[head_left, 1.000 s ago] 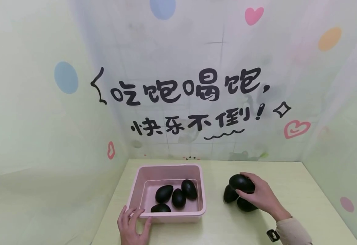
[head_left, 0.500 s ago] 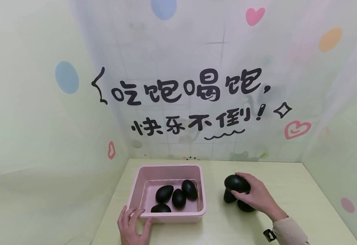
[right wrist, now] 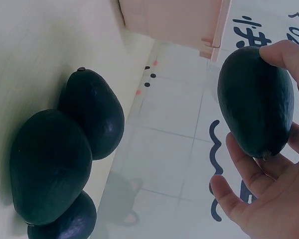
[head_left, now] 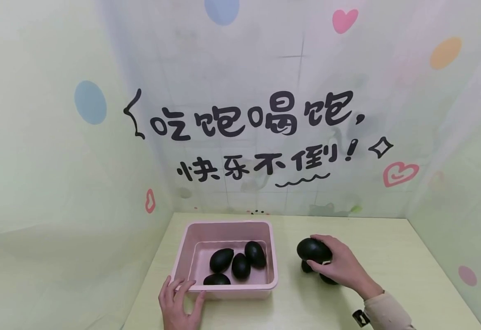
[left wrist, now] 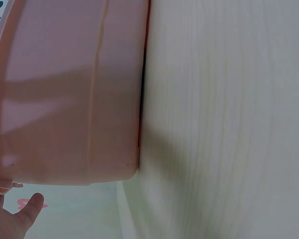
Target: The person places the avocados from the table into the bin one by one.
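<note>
My right hand (head_left: 343,266) pinches a dark avocado (head_left: 314,250) between thumb and fingers, above the other avocados on the table. In the right wrist view, the held avocado (right wrist: 255,102) hangs clear of a cluster of three, among them a large avocado (right wrist: 50,169) and one leaning beside it (right wrist: 97,117). The head view shows that cluster mostly hidden behind the hand. My left hand (head_left: 178,305) rests at the front left corner of a pink plastic box (head_left: 240,293), fingertips over its rim. Its thumb (left wrist: 32,206) stands apart from the fingers.
Several avocados lie in the box, one of them an avocado (head_left: 221,261) near its middle. The pale wooden table (head_left: 290,302) meets a printed backdrop (head_left: 240,197) at its back and sides.
My right hand has moved left with the avocado in its grip, away from the cluster and towards the box. My left hand has stayed at the rim.
</note>
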A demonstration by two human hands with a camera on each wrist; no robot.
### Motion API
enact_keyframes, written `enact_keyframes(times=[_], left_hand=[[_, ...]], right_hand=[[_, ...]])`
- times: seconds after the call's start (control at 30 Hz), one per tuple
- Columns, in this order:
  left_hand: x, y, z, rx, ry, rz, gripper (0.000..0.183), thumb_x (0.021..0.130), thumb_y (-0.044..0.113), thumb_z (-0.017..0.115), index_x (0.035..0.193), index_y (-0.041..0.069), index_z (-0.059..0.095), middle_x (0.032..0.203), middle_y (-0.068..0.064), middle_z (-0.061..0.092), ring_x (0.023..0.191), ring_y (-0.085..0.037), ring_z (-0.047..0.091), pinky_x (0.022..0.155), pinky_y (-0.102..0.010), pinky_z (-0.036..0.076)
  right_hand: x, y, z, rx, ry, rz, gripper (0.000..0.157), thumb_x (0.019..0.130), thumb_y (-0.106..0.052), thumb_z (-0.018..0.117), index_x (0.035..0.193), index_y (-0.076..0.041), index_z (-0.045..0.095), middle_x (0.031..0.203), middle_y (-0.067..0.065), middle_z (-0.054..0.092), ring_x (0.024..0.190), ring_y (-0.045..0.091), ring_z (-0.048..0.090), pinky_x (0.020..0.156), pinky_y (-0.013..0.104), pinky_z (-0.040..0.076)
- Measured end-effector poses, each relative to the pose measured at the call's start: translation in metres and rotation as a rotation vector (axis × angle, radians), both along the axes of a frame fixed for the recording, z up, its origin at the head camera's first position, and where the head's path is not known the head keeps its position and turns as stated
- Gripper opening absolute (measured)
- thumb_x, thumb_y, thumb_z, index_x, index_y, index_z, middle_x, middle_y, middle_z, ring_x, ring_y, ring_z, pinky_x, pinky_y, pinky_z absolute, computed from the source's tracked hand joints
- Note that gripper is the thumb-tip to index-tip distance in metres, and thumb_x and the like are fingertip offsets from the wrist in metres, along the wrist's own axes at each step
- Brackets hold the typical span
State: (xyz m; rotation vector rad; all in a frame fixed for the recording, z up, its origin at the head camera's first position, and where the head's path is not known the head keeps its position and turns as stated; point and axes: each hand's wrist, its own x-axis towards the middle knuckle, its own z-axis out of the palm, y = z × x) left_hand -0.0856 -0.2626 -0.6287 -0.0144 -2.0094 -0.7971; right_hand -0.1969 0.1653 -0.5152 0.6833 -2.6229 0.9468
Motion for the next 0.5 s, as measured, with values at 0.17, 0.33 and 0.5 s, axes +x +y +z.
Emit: enact_keyframes(times=[0.17, 0.33, 0.5], left_hand=[[0.0009, -0.0001, -0.0004, -0.004, 0.009, 0.006, 0.035, 0.083, 0.036, 0.084, 0.105, 0.01, 0.076, 0.117, -0.023, 0.065, 0.141, -0.035, 0.04, 0.12, -0.019, 0.02], [0.0024, 0.0015, 0.0004, 0.004, 0.004, 0.009, 0.035, 0.08, 0.031, 0.087, 0.106, 0.012, 0.076, 0.119, -0.022, 0.065, 0.145, -0.028, 0.039, 0.119, -0.021, 0.02], [0.0027, 0.0025, 0.0024, 0.001, -0.004, 0.01, 0.035, 0.079, 0.029, 0.086, 0.106, 0.01, 0.075, 0.118, -0.023, 0.065, 0.147, -0.025, 0.037, 0.119, -0.018, 0.02]], right_hand=[[0.0001, -0.0016, -0.0026, 0.006, 0.018, 0.017, 0.062, 0.081, -0.024, 0.093, 0.136, -0.011, 0.068, 0.127, 0.001, 0.074, 0.111, 0.022, 0.072, 0.088, 0.04, 0.062], [-0.0009, -0.0024, -0.0052, 0.019, 0.056, 0.032, 0.063, 0.079, -0.024, 0.094, 0.134, -0.009, 0.069, 0.126, 0.001, 0.075, 0.11, 0.021, 0.072, 0.087, 0.039, 0.062], [-0.0016, -0.005, -0.0047, 0.021, 0.049, 0.053, 0.063, 0.08, -0.027, 0.094, 0.135, -0.01, 0.068, 0.127, 0.0, 0.075, 0.112, 0.021, 0.072, 0.088, 0.039, 0.062]])
